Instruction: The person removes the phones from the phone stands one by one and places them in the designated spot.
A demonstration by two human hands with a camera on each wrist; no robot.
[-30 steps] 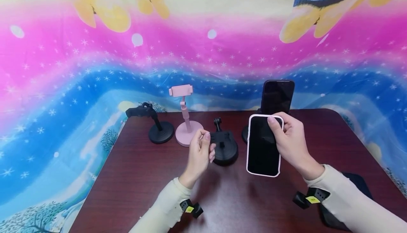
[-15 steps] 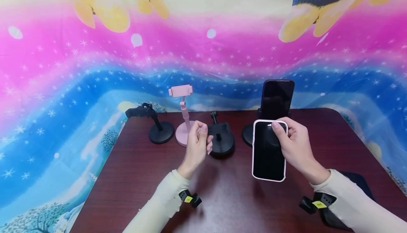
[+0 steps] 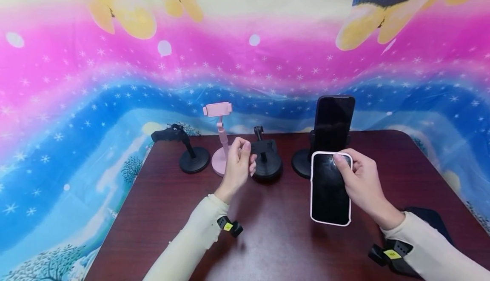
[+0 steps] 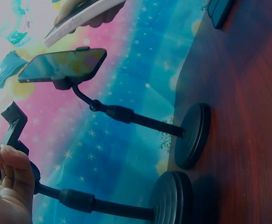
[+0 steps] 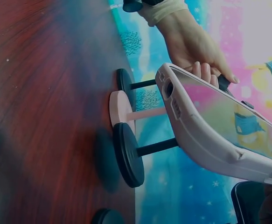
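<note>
In the head view, my left hand (image 3: 238, 166) grips the clamp head of a black phone stand (image 3: 268, 168) with curled fingers. Its ringed round base (image 4: 172, 200) and post show in the left wrist view. My right hand (image 3: 361, 183) pinches a phone (image 3: 330, 196) in a pale case by its upper right edge, thumb over the dark screen. The phone's charging port end faces the camera in the right wrist view, where the pale case (image 5: 196, 140) looks pinkish. Behind it, a second black stand (image 4: 194, 135) carries a dark phone (image 3: 334, 121).
A pink phone stand (image 3: 220, 159) stands just left of my left hand. Farther left is a black stand (image 3: 194, 159) with a tilted clamp. A dark flat item (image 3: 428, 225) lies under my right forearm. Printed cloth (image 3: 252, 85) hangs behind the brown table (image 3: 160, 217).
My left hand and the black stand have moved away from me, toward the back of the table. The pale-cased phone has come nearer and to the right in my right hand.
</note>
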